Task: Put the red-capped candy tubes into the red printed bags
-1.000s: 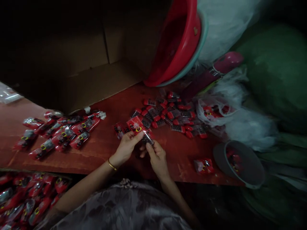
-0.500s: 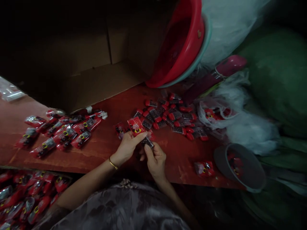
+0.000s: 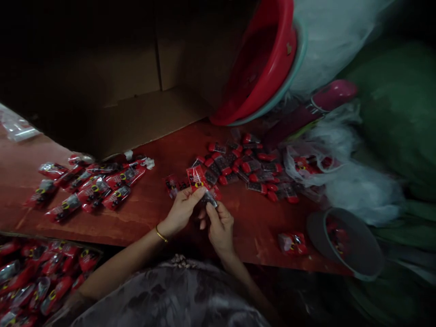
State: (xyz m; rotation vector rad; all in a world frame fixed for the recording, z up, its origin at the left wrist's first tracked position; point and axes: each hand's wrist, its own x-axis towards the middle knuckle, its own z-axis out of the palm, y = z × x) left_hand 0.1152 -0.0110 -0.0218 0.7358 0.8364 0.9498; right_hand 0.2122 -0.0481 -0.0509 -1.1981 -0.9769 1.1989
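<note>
My left hand [image 3: 184, 206], closed, pinches a red printed packet [image 3: 195, 175] with a yellow mark, its thumb on top. My right hand [image 3: 220, 229] is closed on the near end of a small dark, see-through case [image 3: 209, 198]. The case's far end meets the packet under my left thumb; whether it is inside the packet I cannot tell. Just beyond my hands lies a loose pile of small clear cases with red ends [image 3: 250, 165]. A few more red packets [image 3: 172, 185] lie beside my left fingertips.
Filled red packets [image 3: 91, 188] are heaped on the red table [image 3: 143, 227] at left, and more fill a box [image 3: 44, 272] below. A cardboard box [image 3: 163, 111] and a red basin [image 3: 272, 68] stand behind. At right are a thermos [image 3: 334, 95], plastic bags [image 3: 361, 190] and a grey tub [image 3: 354, 245].
The small case has come slightly closer to the packet, and less of the packet shows above my left thumb. The whole view has shifted a little. Both hands keep their hold.
</note>
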